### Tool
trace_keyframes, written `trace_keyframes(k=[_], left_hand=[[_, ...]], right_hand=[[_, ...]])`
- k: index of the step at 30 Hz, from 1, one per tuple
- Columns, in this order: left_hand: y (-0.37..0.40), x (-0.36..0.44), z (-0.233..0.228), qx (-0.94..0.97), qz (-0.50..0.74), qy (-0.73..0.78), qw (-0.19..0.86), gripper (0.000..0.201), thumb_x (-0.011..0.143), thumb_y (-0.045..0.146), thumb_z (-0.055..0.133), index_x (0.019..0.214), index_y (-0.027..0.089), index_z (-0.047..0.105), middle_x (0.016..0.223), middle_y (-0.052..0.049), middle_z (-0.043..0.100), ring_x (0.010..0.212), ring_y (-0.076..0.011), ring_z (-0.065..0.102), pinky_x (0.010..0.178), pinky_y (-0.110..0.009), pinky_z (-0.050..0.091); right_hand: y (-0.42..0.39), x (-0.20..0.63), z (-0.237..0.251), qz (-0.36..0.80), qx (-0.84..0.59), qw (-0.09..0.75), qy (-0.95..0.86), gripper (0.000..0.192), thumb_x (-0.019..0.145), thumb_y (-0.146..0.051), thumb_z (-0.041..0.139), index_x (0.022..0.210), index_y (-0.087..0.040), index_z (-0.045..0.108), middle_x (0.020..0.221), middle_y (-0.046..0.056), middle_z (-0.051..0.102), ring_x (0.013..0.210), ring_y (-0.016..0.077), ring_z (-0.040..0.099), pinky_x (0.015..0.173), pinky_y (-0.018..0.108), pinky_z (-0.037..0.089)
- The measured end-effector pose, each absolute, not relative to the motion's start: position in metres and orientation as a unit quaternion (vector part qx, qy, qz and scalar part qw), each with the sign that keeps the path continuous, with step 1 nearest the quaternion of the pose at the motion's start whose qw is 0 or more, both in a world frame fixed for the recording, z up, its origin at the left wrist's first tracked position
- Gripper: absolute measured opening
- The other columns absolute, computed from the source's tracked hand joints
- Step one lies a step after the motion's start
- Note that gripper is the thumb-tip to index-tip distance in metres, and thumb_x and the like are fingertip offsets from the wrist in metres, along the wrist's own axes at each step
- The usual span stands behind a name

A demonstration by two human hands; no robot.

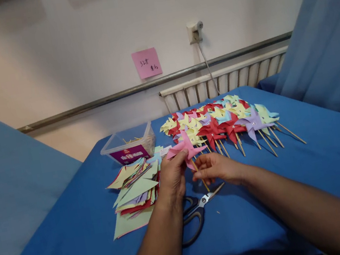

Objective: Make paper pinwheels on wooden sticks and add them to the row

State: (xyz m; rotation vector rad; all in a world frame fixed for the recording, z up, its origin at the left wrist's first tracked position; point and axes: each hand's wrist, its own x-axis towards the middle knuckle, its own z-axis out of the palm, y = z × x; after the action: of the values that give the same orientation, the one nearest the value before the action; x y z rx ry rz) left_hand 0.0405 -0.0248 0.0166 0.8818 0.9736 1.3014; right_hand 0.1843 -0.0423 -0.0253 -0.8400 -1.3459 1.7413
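A pink paper pinwheel (186, 143) on a thin wooden stick is held up above the table in the head view. My left hand (173, 175) pinches its paper head between thumb and fingers. Curled fingers of my right hand (217, 167) close on the stick just below the head, partly hiding it. Under my hands lie dark-handled scissors (204, 200), blades slightly apart and pointing right. Left of my left hand is a pile of coloured paper pieces (138, 189), green, yellow, red and purple.
Many finished pinwheels (211, 131) lie in rows at the back right, sticks toward me. A clear plastic box (133, 144) with thin sticks stands at the back left. Blue cloth (253, 218) covers the table. Behind are a radiator (230, 79) and a wall socket (195, 32) with a cord.
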Motion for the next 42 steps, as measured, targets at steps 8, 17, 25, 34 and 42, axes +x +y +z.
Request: trace_keyframes(k=[8,17,25,34,42], left_hand=[[-0.026,0.041,0.02,0.361,0.559,0.405,0.628,0.022,0.059,0.023,0.08,0.074,0.014,0.066,0.061,0.0,0.063,0.054,-0.0118,0.055,0.056,-0.025,0.044],[-0.023,0.036,0.019,0.361,0.574,0.419,0.604,0.025,0.055,0.022,0.084,0.07,0.012,0.067,0.062,-0.001,0.065,0.056,-0.0116,0.056,0.057,-0.025,0.044],[-0.022,0.035,0.021,0.368,0.563,0.378,0.636,0.023,0.062,0.03,0.082,0.064,0.012,0.067,0.061,-0.002,0.064,0.056,-0.0103,0.054,0.055,-0.023,0.043],[-0.026,0.038,0.024,0.379,0.57,0.412,0.601,0.026,0.055,0.026,0.087,0.068,0.012,0.068,0.061,0.001,0.062,0.053,-0.0075,0.051,0.055,-0.021,0.041],[-0.025,0.04,0.021,0.377,0.579,0.435,0.577,0.025,0.053,0.026,0.086,0.061,0.013,0.067,0.059,0.001,0.062,0.054,-0.0083,0.051,0.054,-0.021,0.04]], right_hand=[[-0.04,0.182,-0.03,0.673,-0.34,0.384,-0.533,0.041,0.069,-0.05,0.078,0.079,-0.019,0.052,0.066,-0.001,0.069,0.043,0.0068,0.05,0.043,0.021,0.032],[-0.039,0.19,-0.022,0.662,-0.344,0.412,-0.523,0.042,0.069,-0.05,0.078,0.079,-0.02,0.052,0.063,0.0,0.07,0.038,0.0067,0.048,0.04,0.02,0.032],[-0.04,0.191,-0.02,0.653,-0.339,0.418,-0.533,0.04,0.071,-0.05,0.077,0.076,-0.018,0.053,0.067,0.001,0.071,0.041,0.0063,0.05,0.042,0.02,0.033],[-0.04,0.187,-0.021,0.641,-0.35,0.439,-0.523,0.042,0.07,-0.051,0.077,0.077,-0.019,0.052,0.065,0.0,0.071,0.04,0.007,0.05,0.042,0.02,0.033],[-0.038,0.184,-0.024,0.632,-0.355,0.436,-0.533,0.045,0.068,-0.056,0.076,0.078,-0.02,0.051,0.065,0.0,0.07,0.041,0.0086,0.051,0.043,0.022,0.035]])
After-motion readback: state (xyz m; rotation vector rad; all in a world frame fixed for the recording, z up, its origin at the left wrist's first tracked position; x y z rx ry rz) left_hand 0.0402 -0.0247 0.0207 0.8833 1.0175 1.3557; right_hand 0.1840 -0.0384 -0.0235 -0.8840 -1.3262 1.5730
